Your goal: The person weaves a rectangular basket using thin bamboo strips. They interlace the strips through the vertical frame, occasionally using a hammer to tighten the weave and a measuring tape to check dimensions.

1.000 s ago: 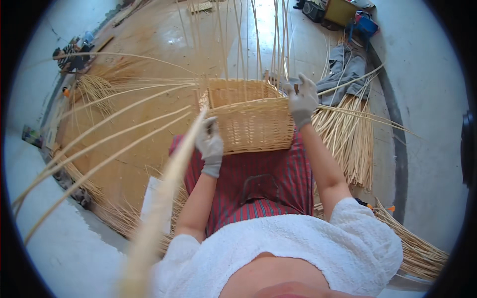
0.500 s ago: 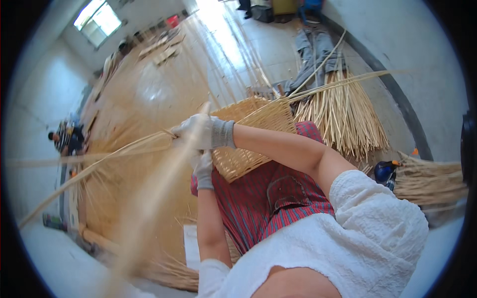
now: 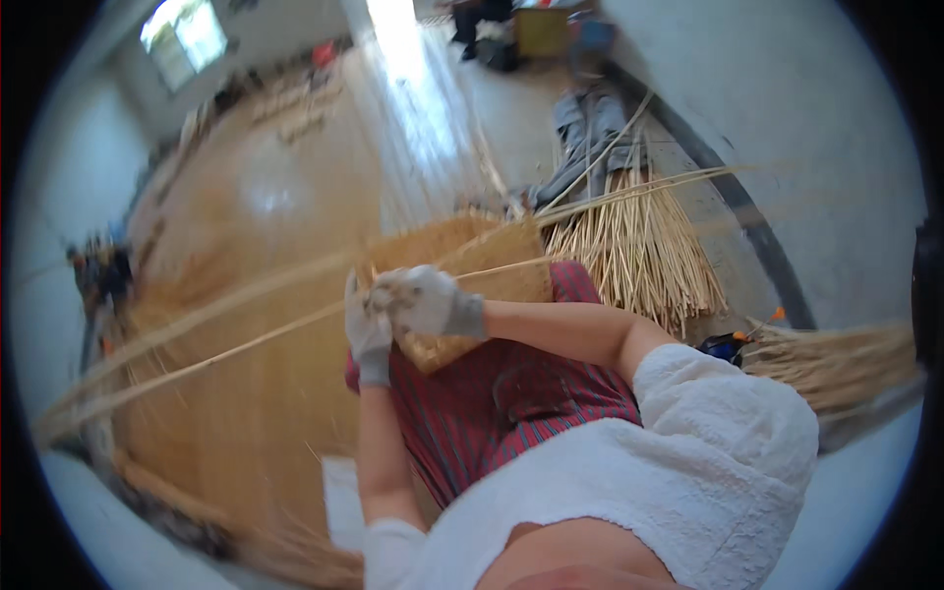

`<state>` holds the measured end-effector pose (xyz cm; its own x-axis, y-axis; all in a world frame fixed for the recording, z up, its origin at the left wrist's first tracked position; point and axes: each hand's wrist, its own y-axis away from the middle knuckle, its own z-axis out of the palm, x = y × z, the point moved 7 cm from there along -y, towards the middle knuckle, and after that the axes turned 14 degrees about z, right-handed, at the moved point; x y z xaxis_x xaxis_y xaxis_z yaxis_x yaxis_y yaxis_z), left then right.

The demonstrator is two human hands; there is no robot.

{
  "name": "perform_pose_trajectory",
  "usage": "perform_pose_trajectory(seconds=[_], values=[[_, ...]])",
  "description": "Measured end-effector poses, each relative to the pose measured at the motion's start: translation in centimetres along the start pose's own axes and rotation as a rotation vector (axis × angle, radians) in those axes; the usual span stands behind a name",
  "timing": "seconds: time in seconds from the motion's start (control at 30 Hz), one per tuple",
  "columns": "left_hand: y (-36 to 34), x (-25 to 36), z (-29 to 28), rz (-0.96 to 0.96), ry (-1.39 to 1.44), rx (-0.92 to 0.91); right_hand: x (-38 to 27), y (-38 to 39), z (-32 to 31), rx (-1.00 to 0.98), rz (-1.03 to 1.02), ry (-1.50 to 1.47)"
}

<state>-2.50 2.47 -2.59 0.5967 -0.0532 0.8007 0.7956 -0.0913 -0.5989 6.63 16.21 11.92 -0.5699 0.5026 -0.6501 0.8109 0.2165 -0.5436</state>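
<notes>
A woven wicker basket [image 3: 506, 251] rests tilted on my lap, over a red striped apron [image 3: 442, 413]. Both hands wear whitish gloves with grey cuffs and meet at its near left corner. My right hand [image 3: 423, 300] is closed around a pale strand [image 3: 256, 341] that runs far out to the left; motion smears its fingertips. Just beside it, my left hand [image 3: 368, 334] grips the basket's corner, thumb side up. Other long strands stick out from the basket to the left and to the upper right.
A fanned bundle of rods [image 3: 644, 251] lies to the right, below grey cloth [image 3: 590, 138]. More strands [image 3: 836, 366] lie farther right near a blue-and-black object [image 3: 723, 347]. A white sheet [image 3: 342, 501] is at lower left. People [image 3: 101, 270] sit at far left and at the top.
My right hand has come down and right, toward my body. The long strand that crossed in front of the view has swung left. The view has shifted a little.
</notes>
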Motion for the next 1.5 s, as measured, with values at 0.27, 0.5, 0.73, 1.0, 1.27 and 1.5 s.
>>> perform_pose_trajectory(seconds=[0.27,0.5,0.73,1.0,1.27,1.5], values=[[0.3,0.9,1.8,-0.302,0.239,-0.278,-2.2,8.4,-1.9,-0.052,0.176,0.012],[-3.7,1.7,0.8,-0.421,0.216,-0.84,-2.9,9.1,-2.4,-0.159,0.168,0.017],[-2.2,0.3,1.8,-0.55,0.462,-0.627,2.9,9.9,-6.0,-0.113,0.173,-0.236],[-0.3,0.4,2.0,-0.583,0.301,-0.262,19.4,9.1,-7.0,0.206,1.058,-0.753],[0.6,0.0,2.1,-0.152,-0.193,0.001,19.6,7.6,-5.9,0.274,1.002,-0.826],[1.1,-0.2,1.9,-0.189,-0.316,0.012,9.1,9.9,-3.7,-0.02,0.617,-1.337]])
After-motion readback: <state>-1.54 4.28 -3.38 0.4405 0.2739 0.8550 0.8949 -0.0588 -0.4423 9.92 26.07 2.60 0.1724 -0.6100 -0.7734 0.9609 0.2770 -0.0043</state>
